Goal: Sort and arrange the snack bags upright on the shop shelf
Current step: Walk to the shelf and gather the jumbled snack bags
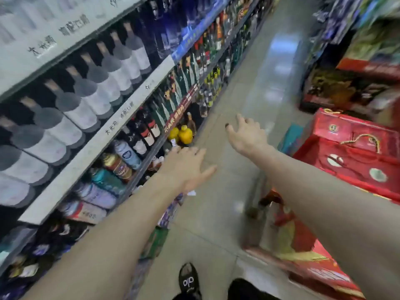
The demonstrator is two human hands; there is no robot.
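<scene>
1. No snack bags can be made out in the blurred view, so the step in hand is judged to be a walk down the aisle toward them; sorting is not yet begun.
2. The left hand (186,167), at centre frame, is held out flat with fingers spread wide, and nothing is held.
3. The right hand (246,135), right of centre, is likewise spread and empty.
4. The next move probably calls for the snack shelf to be found.
5. The shelving (121,111) across the left of the frame is filled with wine bottles (91,98); two yellow-capped bottles (181,134) are seen low down.
6. Red gift boxes (355,152) are stacked at the right edge.
</scene>
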